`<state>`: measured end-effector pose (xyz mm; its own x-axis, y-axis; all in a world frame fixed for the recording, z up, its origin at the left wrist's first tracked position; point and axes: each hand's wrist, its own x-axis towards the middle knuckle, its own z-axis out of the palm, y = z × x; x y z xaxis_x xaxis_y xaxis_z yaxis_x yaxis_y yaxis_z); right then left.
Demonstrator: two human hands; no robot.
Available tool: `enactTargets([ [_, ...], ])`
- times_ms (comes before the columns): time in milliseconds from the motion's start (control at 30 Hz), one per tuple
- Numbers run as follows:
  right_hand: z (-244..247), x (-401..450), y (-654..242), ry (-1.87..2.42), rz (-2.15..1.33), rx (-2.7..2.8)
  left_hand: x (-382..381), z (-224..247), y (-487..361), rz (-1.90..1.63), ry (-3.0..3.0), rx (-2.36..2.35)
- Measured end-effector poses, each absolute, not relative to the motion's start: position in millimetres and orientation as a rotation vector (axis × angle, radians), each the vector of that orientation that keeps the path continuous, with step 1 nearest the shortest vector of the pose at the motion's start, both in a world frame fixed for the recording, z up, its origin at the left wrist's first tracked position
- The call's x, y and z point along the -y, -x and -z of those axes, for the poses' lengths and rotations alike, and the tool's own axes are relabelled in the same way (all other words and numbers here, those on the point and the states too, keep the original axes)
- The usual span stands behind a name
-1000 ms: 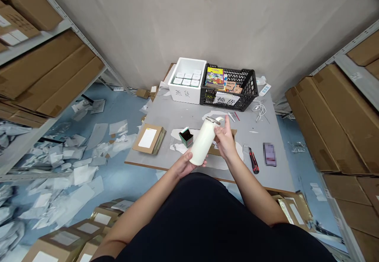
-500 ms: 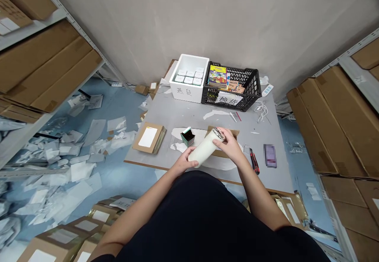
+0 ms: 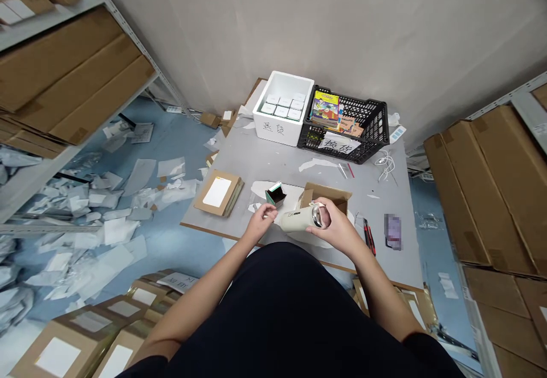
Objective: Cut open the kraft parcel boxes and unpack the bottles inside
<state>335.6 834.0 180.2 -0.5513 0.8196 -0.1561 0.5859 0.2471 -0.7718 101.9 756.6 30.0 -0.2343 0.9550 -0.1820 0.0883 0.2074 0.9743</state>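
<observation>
A cream-coloured vacuum flask (image 3: 294,220) with a shiny metal lid lies tilted almost level above the table's near side. My right hand (image 3: 335,225) is closed around its lid end, and dark lettering shows on the flask's side. Just left of the flask's base, my left hand (image 3: 260,222) is apart from it, fingers loosely bent, with nothing visible in them. Right above those fingers stands a small green box (image 3: 276,196), its top flaps up. Behind the flask and my right hand, an open cardboard carton (image 3: 327,191) is partly hidden.
On the grey table (image 3: 282,164) are a white foam box (image 3: 277,133) holding small white boxes, a black crate (image 3: 371,135) with books, a flat cardboard parcel (image 3: 219,192), a red-black utility knife (image 3: 369,237) and a blurred phone (image 3: 393,231). Shelves of cartons flank both sides.
My left hand has let go of the flask and moved up and left toward the green box. The flask has turned nearly level in my right hand, showing its lettering.
</observation>
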Motion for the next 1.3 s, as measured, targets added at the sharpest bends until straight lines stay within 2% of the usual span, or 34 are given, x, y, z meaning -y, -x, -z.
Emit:
enactTargets([
  [133, -180.8, -833.1, -327.4, 1.305, -1.052, 2.395, -782.0, -28.8, -87.5, -0.957, -1.064, -2.119],
  [367, -157.4, -840.8, -306.9, 1.164, -0.954, 2.436, -821.1, -17.7, -73.9, -0.682, -1.153, -2.171],
  [867, -129.3, -864.4, -274.4, 1.018, -1.008, 2.413, -832.2, 18.8, -63.6, -1.079, -1.11, -2.002],
  [1300, -132.6, -897.4, -260.1, 0.926, -0.849, 2.719, -838.7, 28.8, -57.2, -1.095, -1.127, -1.991],
])
